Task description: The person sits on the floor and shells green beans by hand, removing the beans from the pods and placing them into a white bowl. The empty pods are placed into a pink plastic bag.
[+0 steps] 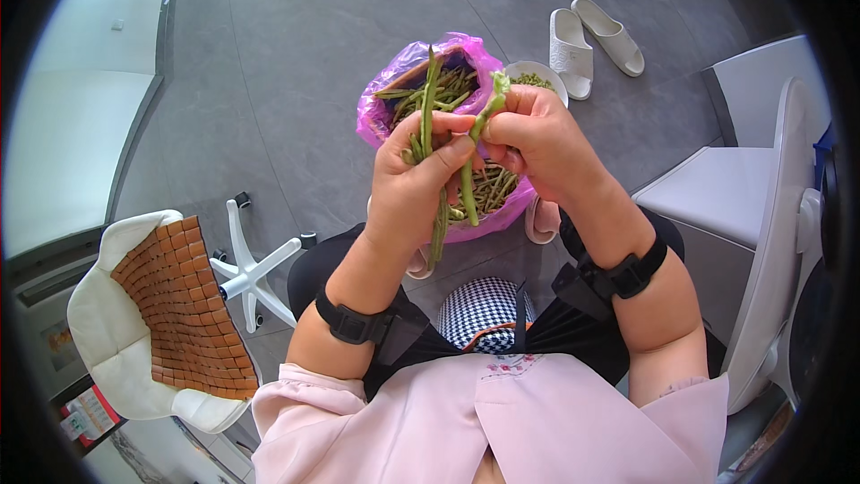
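Both hands are raised close together above a pink plastic bag (369,121). My left hand (414,170) is closed round several long green bean pods (430,94), which stick out above and below the fist. Between the two hands is another green bean pod (469,188), its pale upper end bent or split. My right hand (542,130) pinches this pod near its top with thumb and forefinger. More bean pods (457,88) fill the far part of the bag, and a heap of thin brownish-green pods (494,190) lies nearer me, partly hidden by my hands.
Behind my right hand a white bowl (560,81) holds small green pieces. White slides (573,49) lie on the grey floor beyond. A white chair with a brown woven mat (184,305) stands left, a white chair (717,188) right. A houndstooth stool (484,305) shows between my legs.
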`<state>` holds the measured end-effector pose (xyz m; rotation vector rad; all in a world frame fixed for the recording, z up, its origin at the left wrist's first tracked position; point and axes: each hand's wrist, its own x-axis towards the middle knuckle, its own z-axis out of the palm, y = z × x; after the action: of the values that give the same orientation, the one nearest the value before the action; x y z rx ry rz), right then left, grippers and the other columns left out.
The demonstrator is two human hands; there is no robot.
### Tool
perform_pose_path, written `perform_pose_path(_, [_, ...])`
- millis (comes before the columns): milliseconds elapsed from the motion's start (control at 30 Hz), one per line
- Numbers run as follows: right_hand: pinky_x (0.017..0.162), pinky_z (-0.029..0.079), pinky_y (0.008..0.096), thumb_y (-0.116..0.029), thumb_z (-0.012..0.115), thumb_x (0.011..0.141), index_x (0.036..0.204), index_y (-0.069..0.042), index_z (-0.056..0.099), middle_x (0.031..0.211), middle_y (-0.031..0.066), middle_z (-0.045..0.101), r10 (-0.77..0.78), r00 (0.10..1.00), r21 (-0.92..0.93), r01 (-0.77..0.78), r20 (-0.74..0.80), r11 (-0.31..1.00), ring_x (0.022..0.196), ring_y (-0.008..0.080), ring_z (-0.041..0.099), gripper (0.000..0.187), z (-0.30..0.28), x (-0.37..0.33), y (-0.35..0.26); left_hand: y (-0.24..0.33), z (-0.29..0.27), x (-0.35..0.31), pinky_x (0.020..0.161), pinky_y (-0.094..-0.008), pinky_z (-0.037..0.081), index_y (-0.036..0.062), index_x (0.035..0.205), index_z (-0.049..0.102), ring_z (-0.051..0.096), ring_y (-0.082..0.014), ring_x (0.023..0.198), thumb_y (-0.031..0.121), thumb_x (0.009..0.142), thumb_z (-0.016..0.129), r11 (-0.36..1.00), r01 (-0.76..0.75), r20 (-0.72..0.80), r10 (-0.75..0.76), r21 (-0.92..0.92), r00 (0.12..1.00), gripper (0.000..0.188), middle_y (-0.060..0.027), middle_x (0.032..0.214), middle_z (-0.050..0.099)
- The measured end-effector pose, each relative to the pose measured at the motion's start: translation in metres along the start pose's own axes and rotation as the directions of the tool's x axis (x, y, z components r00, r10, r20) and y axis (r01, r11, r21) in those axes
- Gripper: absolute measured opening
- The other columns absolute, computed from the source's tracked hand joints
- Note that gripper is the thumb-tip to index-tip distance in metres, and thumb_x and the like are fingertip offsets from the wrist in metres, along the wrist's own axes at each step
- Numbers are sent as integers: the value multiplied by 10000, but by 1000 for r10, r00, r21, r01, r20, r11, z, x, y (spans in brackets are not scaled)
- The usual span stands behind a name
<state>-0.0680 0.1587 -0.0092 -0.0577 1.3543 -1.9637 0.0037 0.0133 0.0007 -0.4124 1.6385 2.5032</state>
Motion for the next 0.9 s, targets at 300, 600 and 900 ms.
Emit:
perform_pose_path(300, [373, 296, 161, -90, 580, 719, 713, -37, 558, 590, 30, 526, 126, 990, 106, -132, 68, 985, 436, 52, 429, 58, -4, -3, -12, 8, -8, 6, 516, -200, 482, 12, 1017, 539, 576, -103, 578, 84, 812, 586, 910, 254, 196, -197, -329, 961, 222, -79, 737, 600])
perform_pose_path(600, [393, 310, 158, -89, 559, 724, 743, -43, 568, 594, 10, 519, 119, 991, -127, -126, -55, 984, 461, 35, 432, 50, -2, -4, -10, 3, 1, 6, 409, -169, 361, 17, 898, 577, 497, -43, 503, 74, 789, 626, 976, 28, -66, -14, 217, 998, 132, -19, 675, 577])
perform_pose_path(900, [407, 315, 149, -116, 645, 743, 784, -31, 582, 616, 2, 533, 71, 997, -137, -71, -6, 988, 473, 23, 441, 113, -3, -3, -10, 3, 1, 6, 414, -163, 342, 35, 801, 571, 450, -13, 486, 75, 785, 623, 975, 9, -120, 18, 220, 993, 68, 32, 620, 523])
